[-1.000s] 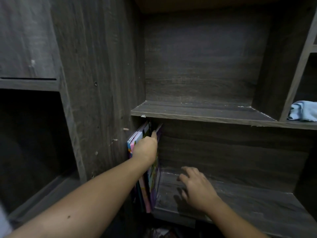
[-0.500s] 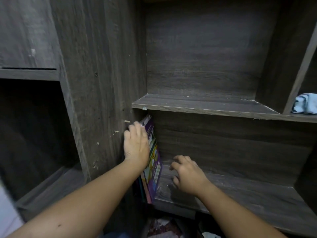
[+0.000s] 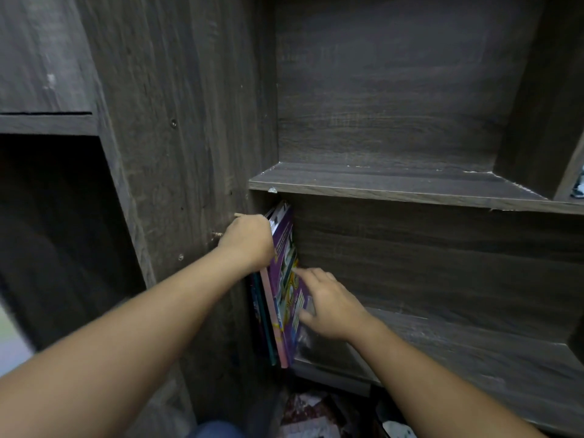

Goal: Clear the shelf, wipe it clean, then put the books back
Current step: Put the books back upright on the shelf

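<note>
Several thin books stand on edge at the left end of the lower shelf, leaning against the side panel. The outermost has a purple cover. My left hand grips the books' upper front edge, its fingertips hidden behind them. My right hand rests on the purple cover lower down, with its fingers spread and pressing against it.
The upper shelf lies just above the books' top. A bit of light blue cloth shows at the far right edge. Papers and clutter lie on the floor below. A dark open compartment is on the left.
My right hand has left the shelf board and moved left onto the purple cover. My left hand has shifted on the books' edge, and the books now stand closer to the side panel.
</note>
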Demonstrator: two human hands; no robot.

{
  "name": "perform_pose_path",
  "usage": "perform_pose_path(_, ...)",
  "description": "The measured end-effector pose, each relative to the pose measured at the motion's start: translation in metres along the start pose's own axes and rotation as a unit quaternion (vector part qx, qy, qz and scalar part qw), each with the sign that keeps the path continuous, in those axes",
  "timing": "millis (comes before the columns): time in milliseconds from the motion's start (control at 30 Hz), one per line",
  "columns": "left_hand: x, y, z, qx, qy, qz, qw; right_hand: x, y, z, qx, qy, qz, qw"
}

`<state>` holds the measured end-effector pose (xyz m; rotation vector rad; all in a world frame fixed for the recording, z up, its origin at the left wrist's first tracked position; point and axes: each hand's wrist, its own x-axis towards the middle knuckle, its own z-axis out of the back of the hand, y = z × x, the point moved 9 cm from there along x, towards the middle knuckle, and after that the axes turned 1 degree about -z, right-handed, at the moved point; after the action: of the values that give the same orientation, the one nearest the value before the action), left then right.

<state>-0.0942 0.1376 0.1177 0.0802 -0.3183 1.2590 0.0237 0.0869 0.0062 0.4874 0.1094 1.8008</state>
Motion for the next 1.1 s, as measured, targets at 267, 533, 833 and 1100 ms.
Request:
perform_pose_path(267, 0.003, 0.010, -0.007, -0.111, 0.056, 0.017, 0.992, 0.032, 0.018, 0.042, 0.184, -0.033, 0.000, 0.982)
perform_pose_path(533, -0.036, -0.008, -0.011, 0.163, -0.033, 0.009, 0.986, 0.048, 0.023, 0.049, 0.131, -0.036, 0.024, 0.990)
perform_pose_path(833, -0.031, -0.008, -0.009, 0.194, -0.036, 0.030, 0.980, 0.036, 0.015, 0.048, 0.168, -0.036, -0.007, 0.985)
perform_pose_path(1100, -0.020, -0.008, -0.014, 0.175, -0.083, 0.071, 0.978, 0.025, 0.004, 0.055, 0.160, -0.036, -0.024, 0.986)
